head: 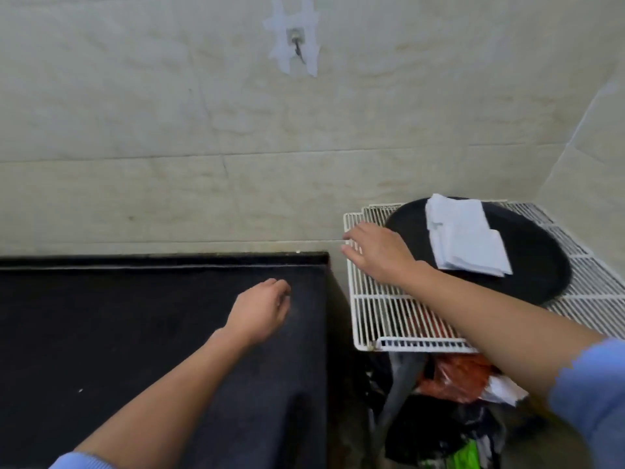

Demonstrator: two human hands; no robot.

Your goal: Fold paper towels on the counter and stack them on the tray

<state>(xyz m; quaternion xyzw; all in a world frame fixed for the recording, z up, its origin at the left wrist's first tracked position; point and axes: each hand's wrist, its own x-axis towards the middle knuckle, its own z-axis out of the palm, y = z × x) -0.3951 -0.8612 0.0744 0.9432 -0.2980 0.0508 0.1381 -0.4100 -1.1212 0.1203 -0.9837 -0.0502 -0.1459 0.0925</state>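
So the folded paper towels [468, 238] sit in a slightly fanned, messy-ish stack on the black round tray [541, 265], towards its far side, edges not quite lined up. The tray itself rests on a white wire rack [382, 309].

The right hand [378, 252] hovers just left of the tray, over the rack's left corner, fingers stretched out flat and holding nothing. The picture doesn't tell me if it actually touches the wire. The left hand [260, 309] is well left of the tray, above the black counter [135, 316], fingers loosely curled, and it looks empty too.

My read is that this is the gap between towels: one batch is stacked and neither hand has a sheet. Thing is, I don't see any loose paper towel on the counter left of the tray, so either the supply is out of view or the job is nearly wrapped up.

If there's more to fold, the next move needs a fresh sheet laid flat on the counter, with both hands free, which they are. Squaring up that stack wouldn't hurt either, since the top sheets overhang towards the tray's near-right side.

Below the tray, under the rack, some plastic bags [453, 377] are stuffed in, and a wall hook [297, 45] sits on the tiles far above and left of it.
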